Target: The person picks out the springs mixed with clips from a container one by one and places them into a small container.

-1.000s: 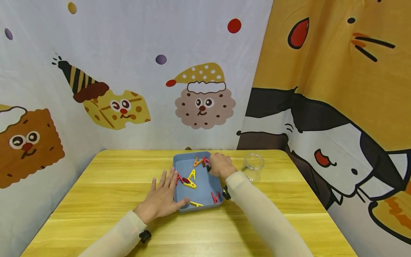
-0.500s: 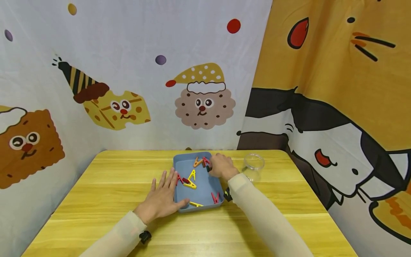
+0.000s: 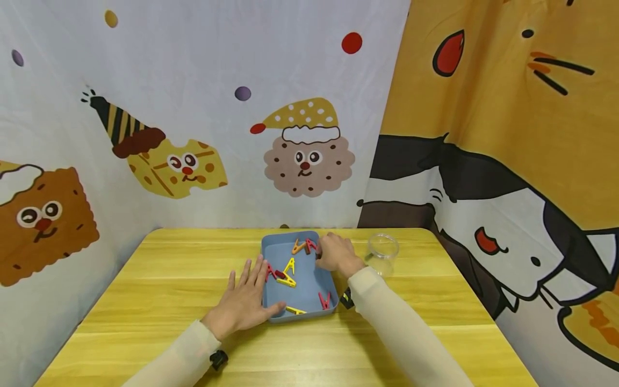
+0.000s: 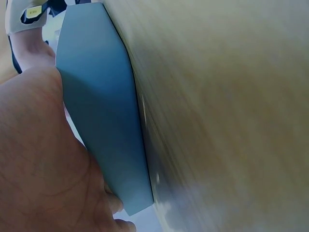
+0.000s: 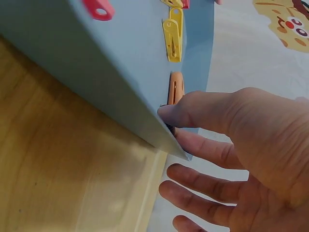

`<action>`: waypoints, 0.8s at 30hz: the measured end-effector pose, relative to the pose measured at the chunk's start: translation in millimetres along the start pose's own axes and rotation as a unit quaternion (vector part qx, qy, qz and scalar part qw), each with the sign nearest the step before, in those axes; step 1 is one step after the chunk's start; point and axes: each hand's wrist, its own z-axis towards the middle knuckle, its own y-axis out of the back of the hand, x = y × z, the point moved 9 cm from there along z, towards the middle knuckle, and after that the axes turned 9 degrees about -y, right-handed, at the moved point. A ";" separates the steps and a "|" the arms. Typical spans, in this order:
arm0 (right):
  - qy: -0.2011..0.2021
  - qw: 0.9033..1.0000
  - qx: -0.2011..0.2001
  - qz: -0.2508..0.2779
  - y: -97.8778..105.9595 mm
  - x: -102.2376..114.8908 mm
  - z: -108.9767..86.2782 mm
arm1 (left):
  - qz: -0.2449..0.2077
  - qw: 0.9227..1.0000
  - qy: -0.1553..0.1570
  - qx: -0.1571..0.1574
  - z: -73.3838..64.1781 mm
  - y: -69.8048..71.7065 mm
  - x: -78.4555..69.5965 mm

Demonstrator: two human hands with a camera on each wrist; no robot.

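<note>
A shallow blue-grey tray (image 3: 307, 285) holds several small spring clips: an orange clip (image 3: 297, 246), a red clip (image 3: 324, 301), and yellow ones such as the yellow clip (image 3: 289, 265). My left hand (image 3: 242, 301) rests with straight, spread fingers against the tray's left side; its palm lies along the outer wall in the left wrist view. At the far right corner, my right hand (image 3: 336, 252) reaches over the rim. Its thumb and index finger pinch a small dark clip (image 5: 170, 128), mostly hidden by the fingertips, beside the orange one. The other right fingers hang outside the tray.
Just right of the right hand stands a clear round jar (image 3: 383, 253), with something dark low on its left side. The wooden table (image 3: 184, 269) ends at a curtain (image 3: 203, 209) printed with cartoon figures.
My right hand has drawn slightly right, and the dark piece at its fingertips has gone out of sight in the head view. My left hand and the tray stay put.
</note>
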 end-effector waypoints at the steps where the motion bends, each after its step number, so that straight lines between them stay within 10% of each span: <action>1: 0.001 1.000 -0.001 0.001 0.2 -0.1 -0.4 | -0.001 1.000 0.001 0.000 -0.2 0.4 -0.3; 24: 0.021 0.995 -0.063 0.076 14.1 -5.5 -15.9 | -0.002 1.000 0.005 0.003 1.0 -1.7 2.1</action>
